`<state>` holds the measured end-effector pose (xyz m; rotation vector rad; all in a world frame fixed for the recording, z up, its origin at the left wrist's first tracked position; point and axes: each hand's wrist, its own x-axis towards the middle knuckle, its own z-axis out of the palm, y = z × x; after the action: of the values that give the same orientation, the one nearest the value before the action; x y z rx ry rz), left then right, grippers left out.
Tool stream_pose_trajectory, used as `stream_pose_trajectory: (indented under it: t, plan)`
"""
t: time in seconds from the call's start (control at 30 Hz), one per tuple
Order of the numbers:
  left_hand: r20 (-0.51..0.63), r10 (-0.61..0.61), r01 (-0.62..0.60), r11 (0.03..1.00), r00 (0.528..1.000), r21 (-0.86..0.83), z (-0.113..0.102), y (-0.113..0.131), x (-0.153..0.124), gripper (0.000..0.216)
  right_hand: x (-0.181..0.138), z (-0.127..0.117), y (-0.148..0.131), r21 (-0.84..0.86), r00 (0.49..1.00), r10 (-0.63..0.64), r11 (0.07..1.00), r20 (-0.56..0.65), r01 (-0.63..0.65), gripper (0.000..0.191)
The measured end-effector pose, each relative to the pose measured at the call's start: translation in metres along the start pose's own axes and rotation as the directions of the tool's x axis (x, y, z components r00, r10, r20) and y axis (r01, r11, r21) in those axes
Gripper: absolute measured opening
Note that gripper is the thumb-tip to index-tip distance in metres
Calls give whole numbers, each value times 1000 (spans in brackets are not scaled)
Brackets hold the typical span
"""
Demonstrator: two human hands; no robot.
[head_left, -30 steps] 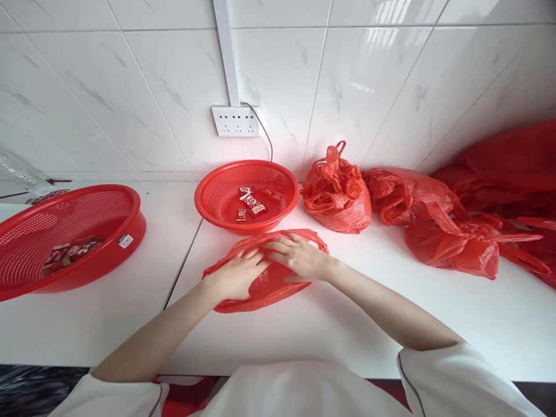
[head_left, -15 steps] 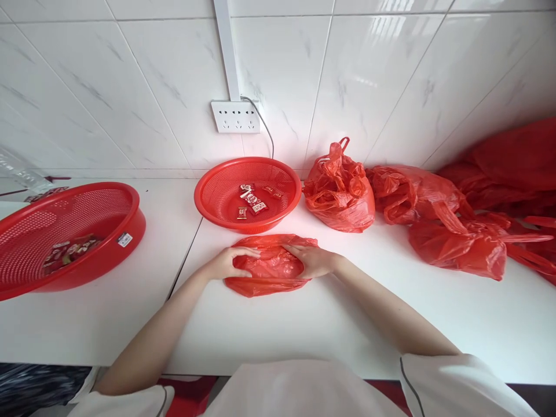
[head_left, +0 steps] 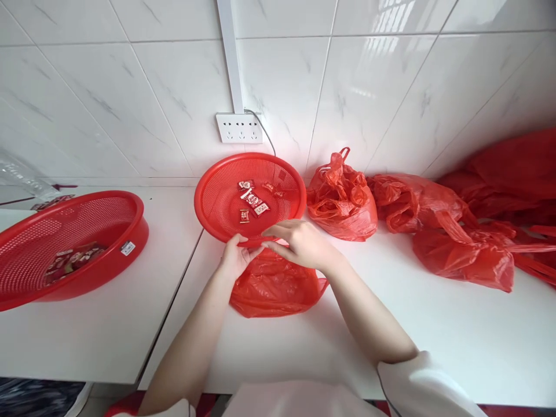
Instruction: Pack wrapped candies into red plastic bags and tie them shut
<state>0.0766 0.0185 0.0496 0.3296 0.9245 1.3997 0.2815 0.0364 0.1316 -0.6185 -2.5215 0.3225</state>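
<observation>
A red perforated plastic basket [head_left: 208, 211] stands against the wall side, with a few small wrapped sweets [head_left: 256, 202] on its bottom. My left hand [head_left: 237, 258] is at its near rim, with thumb and fingers closed round the edge. Beside it my right hand [head_left: 299, 243] also grips the near rim, fingers over the top and thumb below. Just under both hands lies a red plastic bag [head_left: 278, 289], its mouth spread open; the far edge is partly hidden by my hands.
A second red basket [head_left: 117, 269] with wrapped sweets [head_left: 76, 260] stands at the left. Full-looking red bags [head_left: 343, 202] line the wall to the right. A socket strip [head_left: 240, 128] with a cable is on the tiled wall. A seam crosses the white table [head_left: 391, 284].
Both hands have left the inside of the bag and moved forward to the basket's near rim. The basket now appears tipped slightly towards me. The view has shifted a little.
</observation>
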Motion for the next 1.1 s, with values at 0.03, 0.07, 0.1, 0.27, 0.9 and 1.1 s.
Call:
stream_pose_trajectory:
  t: [0.03, 0.07, 0.1, 0.27, 0.9, 1.1]
  plan:
    - [-22, 22, -23, 1000, 1000, -17, -3, -8, 2, 19, 3, -4, -1, 11, 999, 25, 1000, -27, -25, 32]
    - [-33, 38, -38, 999, 999, -25, -6, -16, 3, 19, 5, -5, -1, 19, 998, 46, 999, -40, -46, 32]
    - [-34, 49, -50, 998, 998, -30, -9, -24, 3, 18, 6, -5, 1, 24, 997, 64, 998, -44, -63, 31]
    - [29, 26, -25, 999, 999, -24, -20, -42, 2, 23, 4, 24, 29, -20, 982, 185, 983, 31, -185, 26]
    - [117, -79, 75, 996, 990, 41, -24, -42, 8, 32, -6, 58, 66, 257, 919, 176, 926, 353, -276, 52]
    - [115, -121, 112, 990, 986, 84, -28, -43, 7, 21, -10, 39, 72, 388, 918, 217, 856, 333, -342, 46]
